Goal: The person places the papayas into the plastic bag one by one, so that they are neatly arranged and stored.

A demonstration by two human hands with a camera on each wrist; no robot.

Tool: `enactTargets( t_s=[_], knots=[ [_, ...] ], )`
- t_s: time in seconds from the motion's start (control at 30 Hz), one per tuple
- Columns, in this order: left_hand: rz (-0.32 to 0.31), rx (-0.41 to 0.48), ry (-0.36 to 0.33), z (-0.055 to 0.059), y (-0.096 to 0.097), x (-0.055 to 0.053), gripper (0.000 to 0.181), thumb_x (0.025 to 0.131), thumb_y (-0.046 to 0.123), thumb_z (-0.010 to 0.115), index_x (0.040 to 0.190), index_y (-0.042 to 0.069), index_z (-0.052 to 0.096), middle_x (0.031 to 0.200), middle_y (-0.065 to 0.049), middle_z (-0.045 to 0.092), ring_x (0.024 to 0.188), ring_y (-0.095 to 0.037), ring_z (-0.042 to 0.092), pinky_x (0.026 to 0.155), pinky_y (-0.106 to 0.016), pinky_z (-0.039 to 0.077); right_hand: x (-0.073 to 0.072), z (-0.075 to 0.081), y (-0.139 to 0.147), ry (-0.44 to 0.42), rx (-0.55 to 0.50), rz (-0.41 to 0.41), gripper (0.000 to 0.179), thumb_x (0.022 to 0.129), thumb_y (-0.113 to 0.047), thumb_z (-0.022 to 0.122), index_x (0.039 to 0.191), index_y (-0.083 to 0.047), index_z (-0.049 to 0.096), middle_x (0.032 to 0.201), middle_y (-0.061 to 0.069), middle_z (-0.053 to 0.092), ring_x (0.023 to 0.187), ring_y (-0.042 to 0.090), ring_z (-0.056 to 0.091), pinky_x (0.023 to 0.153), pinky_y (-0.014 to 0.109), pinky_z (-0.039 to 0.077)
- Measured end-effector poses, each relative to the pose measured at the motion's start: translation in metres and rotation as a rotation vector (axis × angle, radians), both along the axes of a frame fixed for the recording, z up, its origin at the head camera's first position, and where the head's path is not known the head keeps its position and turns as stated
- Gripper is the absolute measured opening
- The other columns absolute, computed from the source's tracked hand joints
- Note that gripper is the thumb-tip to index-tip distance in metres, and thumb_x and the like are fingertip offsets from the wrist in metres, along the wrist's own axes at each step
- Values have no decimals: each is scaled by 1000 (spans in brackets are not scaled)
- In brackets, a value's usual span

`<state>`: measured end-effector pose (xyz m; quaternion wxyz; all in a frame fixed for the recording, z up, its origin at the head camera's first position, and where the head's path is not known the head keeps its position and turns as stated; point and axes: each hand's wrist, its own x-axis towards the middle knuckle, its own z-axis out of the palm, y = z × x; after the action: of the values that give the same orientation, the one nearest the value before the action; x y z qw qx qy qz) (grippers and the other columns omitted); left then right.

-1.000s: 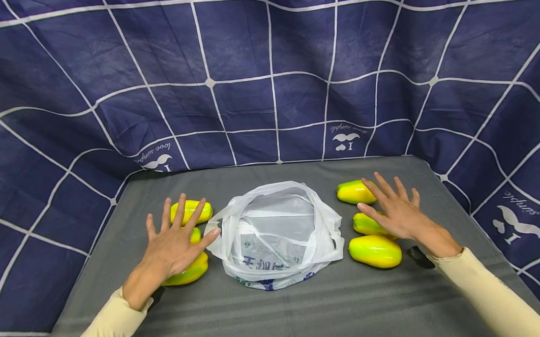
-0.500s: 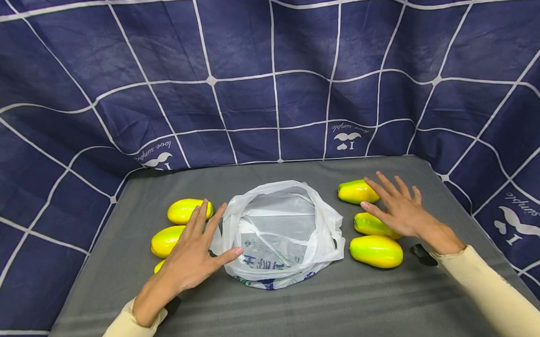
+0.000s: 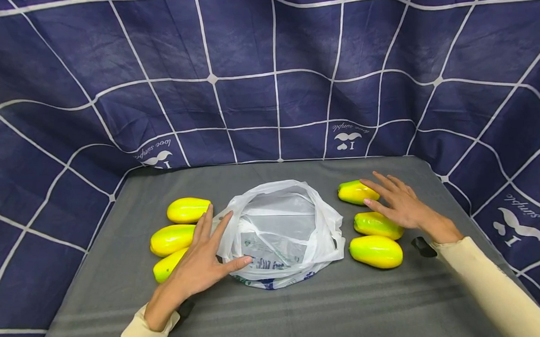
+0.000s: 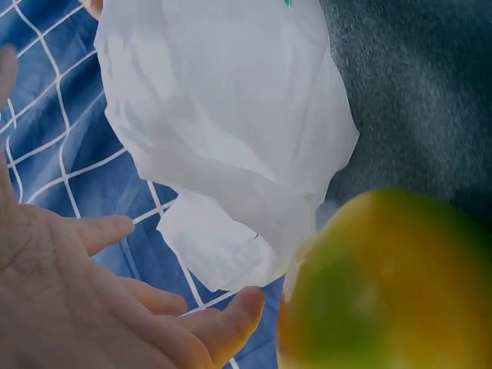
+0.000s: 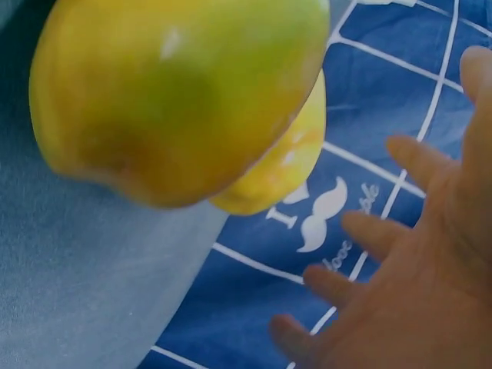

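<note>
A white plastic bag (image 3: 285, 277) stands with its mouth open in the middle of the grey table, dark print on its side. My left hand (image 3: 197, 266) hovers at its left side, fingers spread and thumb over the near rim; whether it touches the bag I cannot tell. Left of the bag lie three yellow-green papayas, the nearest papaya (image 3: 167, 265) partly behind that hand. On the right are three more, among them a front papaya (image 3: 376, 252) and a far papaya (image 3: 352, 190). My right hand (image 3: 402, 208), fingers extended and holding nothing, is above the far two.
The grey tabletop (image 3: 278, 321) runs under everything. Behind it and at both sides hangs a dark blue curtain (image 3: 248, 103) with white grid lines. A small black object (image 3: 423, 247) shows beneath the right wrist.
My left hand has moved right and nearer, from over the left papayas to the bag's edge, uncovering those fruits. The right hand has stayed nearly in place, its fingers drawing slightly closer together.
</note>
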<state>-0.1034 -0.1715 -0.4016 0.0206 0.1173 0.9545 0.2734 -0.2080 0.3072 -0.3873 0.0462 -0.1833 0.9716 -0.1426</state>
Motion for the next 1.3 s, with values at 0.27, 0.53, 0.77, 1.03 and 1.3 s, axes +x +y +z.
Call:
enactTargets(
  t_s=[0.27, 0.53, 0.77, 1.03, 1.3],
  knots=[
    [-34, -6, 9, -6, -1, -5, 119, 62, 73, 81, 159, 29, 27, 168, -15, -10, 150, -50, 4, 103, -73, 35, -27, -7, 10, 6, -139, 127, 56, 100, -35, 61, 149, -12, 48, 160, 25, 26, 144, 55, 19, 108, 76, 18],
    [-47, 13, 26, -11, 0, -12, 121, 58, 63, 90, 157, 23, 32, 167, -21, 3, 148, -47, 11, 105, -74, 32, -48, -10, 12, 5, -230, 203, 58, 91, -24, 75, 142, -6, 53, 151, 25, 42, 137, 48, 38, 105, 67, 33],
    [-71, 26, 19, -13, 1, -16, 125, 54, 56, 94, 157, 18, 33, 165, -22, 12, 147, -46, 14, 108, -73, 25, -58, -13, 10, -124, -281, 160, 61, 88, -23, 78, 142, -9, 54, 152, 23, 41, 139, 44, 39, 106, 62, 38],
    [-108, 44, 4, -13, -4, -19, 127, 55, 57, 93, 158, 16, 30, 164, -22, 15, 148, -45, 15, 110, -70, 27, -64, -18, 12, -136, -276, 184, 57, 86, -6, 78, 139, -9, 58, 145, 21, 49, 134, 42, 43, 110, 61, 32],
    [-132, 62, 1, -14, -5, -21, 130, 55, 58, 93, 158, 12, 28, 163, -22, 19, 147, -45, 17, 109, -69, 29, -63, -18, 14, -113, -254, 194, 54, 87, 5, 70, 139, -8, 58, 143, 21, 51, 131, 42, 45, 107, 60, 35]
  ],
)
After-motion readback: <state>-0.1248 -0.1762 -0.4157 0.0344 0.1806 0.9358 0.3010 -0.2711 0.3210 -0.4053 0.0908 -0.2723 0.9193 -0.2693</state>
